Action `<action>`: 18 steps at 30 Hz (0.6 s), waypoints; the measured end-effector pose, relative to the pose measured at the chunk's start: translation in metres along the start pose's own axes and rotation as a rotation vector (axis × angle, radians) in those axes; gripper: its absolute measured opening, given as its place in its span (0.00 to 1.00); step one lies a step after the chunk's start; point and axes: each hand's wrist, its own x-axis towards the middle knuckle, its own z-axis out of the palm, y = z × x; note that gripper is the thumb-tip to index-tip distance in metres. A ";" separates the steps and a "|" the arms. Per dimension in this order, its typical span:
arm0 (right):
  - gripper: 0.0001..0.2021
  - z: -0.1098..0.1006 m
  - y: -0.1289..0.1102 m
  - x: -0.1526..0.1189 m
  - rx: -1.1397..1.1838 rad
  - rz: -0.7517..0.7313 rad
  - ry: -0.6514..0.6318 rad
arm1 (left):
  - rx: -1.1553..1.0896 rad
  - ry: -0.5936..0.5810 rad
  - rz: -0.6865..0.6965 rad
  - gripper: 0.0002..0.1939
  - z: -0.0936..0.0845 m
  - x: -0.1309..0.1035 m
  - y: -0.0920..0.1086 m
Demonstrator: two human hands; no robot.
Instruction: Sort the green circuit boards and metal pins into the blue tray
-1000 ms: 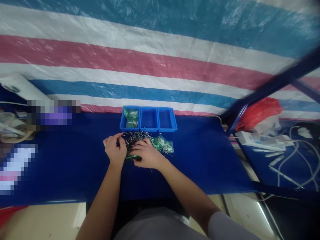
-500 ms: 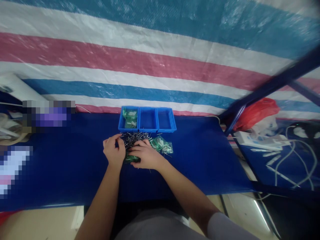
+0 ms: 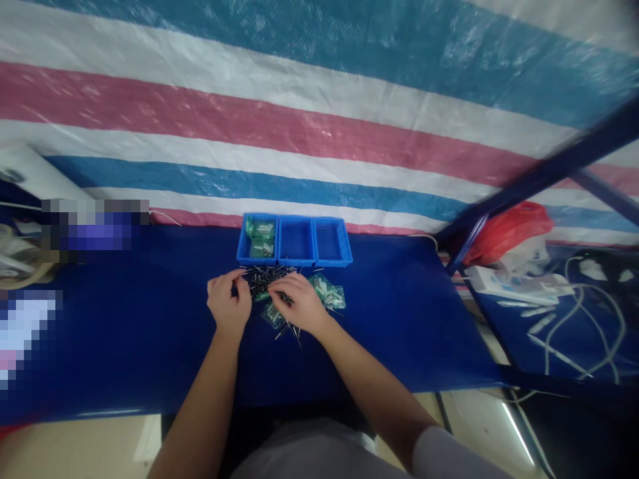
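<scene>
A heap of thin dark metal pins [image 3: 260, 275] lies on the blue table in front of the trays. At its left edge is my left hand [image 3: 229, 299], fingers curled and thumb close to the forefinger; what they hold is too small to make out. My right hand [image 3: 302, 303] reaches over the heap's right side with thumb and fingertips drawn together, their contents hidden. Beneath it lies a green-tinted clear bag [image 3: 272, 316], with loose pins sticking out around it. Several similar small bags with pale pieces [image 3: 327, 291] lie just right of this hand.
Three joined blue trays [image 3: 295, 241] stand behind the heap; the left one holds green bags [image 3: 260, 239]. A striped sheet [image 3: 299, 133] hangs behind the table [image 3: 399, 319]. To the right are a dark blue frame [image 3: 466, 246], a red bag [image 3: 514, 229], a power strip [image 3: 519, 283] and white cables.
My right hand has lifted slightly and drawn its fingers together, baring the green bag and pins beneath it. My left hand has stayed nearly in place.
</scene>
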 end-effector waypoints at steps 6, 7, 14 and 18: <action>0.09 0.001 0.012 0.002 0.202 0.433 0.276 | -0.090 -0.064 0.119 0.10 -0.005 0.003 0.008; 0.10 0.001 0.014 0.002 0.246 0.494 0.295 | -0.110 -0.089 0.123 0.10 -0.006 0.003 0.010; 0.10 -0.005 0.018 0.001 0.203 0.405 0.228 | -0.215 -0.265 0.199 0.11 -0.004 -0.001 0.021; 0.09 -0.007 0.014 0.001 0.170 0.330 0.199 | -0.207 -0.260 0.219 0.06 0.001 -0.004 0.021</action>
